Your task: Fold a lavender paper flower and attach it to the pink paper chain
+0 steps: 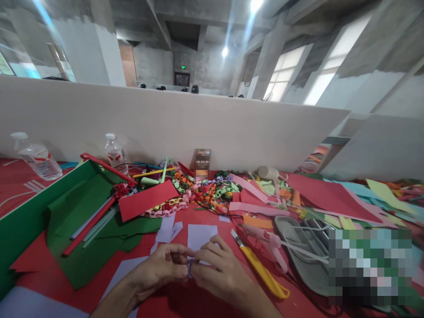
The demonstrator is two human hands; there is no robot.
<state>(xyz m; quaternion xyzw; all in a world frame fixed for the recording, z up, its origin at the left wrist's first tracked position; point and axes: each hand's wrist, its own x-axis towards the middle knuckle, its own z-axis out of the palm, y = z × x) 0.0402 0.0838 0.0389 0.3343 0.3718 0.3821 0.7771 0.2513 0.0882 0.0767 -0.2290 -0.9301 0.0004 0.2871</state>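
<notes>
Low in the middle of the head view, my left hand [162, 267] and my right hand [218, 269] meet at the fingertips. Between them is a small piece of purple paper [189, 269], mostly hidden by the fingers. Both hands are closed in a pinch around it. Just beyond the fingers, a flat purple sheet [202, 235] lies on the red table surface [185, 216]. To the right of my right hand lies a yellow-handled cutter [261, 269], with a pink glue gun [265, 238] beyond it.
Paper chains [205, 192] in many colours are heaped at the back. A grey tray [308, 274] with cables stands right. Green paper [82, 225] and red sticks [91, 225] lie left. Two water bottles [115, 154] [39, 159] stand before a white partition [165, 123].
</notes>
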